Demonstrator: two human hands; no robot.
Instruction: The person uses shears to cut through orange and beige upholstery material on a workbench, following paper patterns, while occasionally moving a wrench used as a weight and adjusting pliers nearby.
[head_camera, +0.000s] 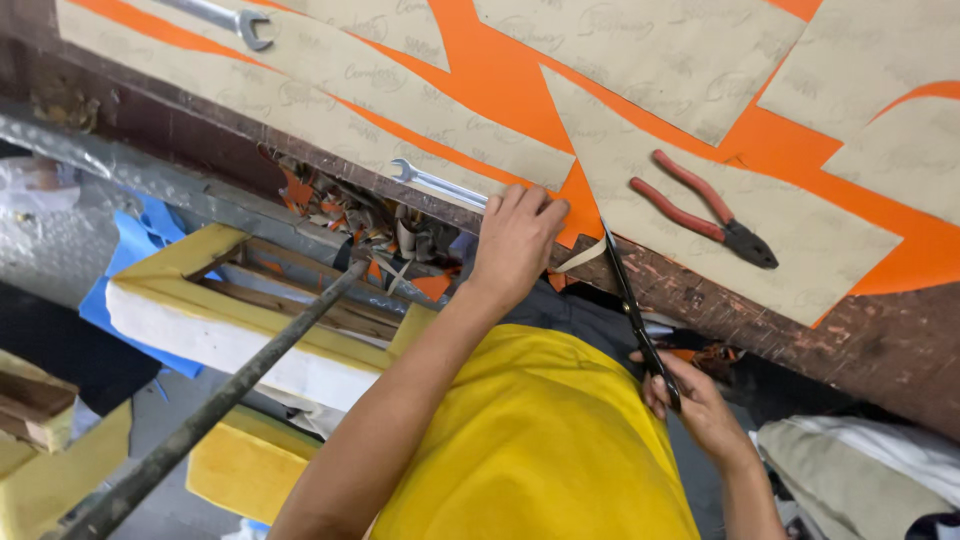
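Cutting is the step in hand: the right hand (700, 400), below the near edge of the bench (880, 350), is closed round the handles of long black scissors (628, 300), whose blades reach up over that edge into the orange sheet (500, 80). The left hand (515, 240) lies flat on the sheet at the edge, fingers pressed together on the tan paper pattern (700, 200) just left of the blades, pinching nothing. A thin tan strip (583, 256) curls off beside the blades (probably the trimmed waste, though the view is too small to be sure). Red-handled pliers (705, 208) lie on the pattern to the right, a spanner (440, 185) touches the left fingertips, and another spanner (225, 17) lies near the far left corner. My judgement: the next move calls for keeping the sheet pinned flat while the blades follow the pattern's edge.
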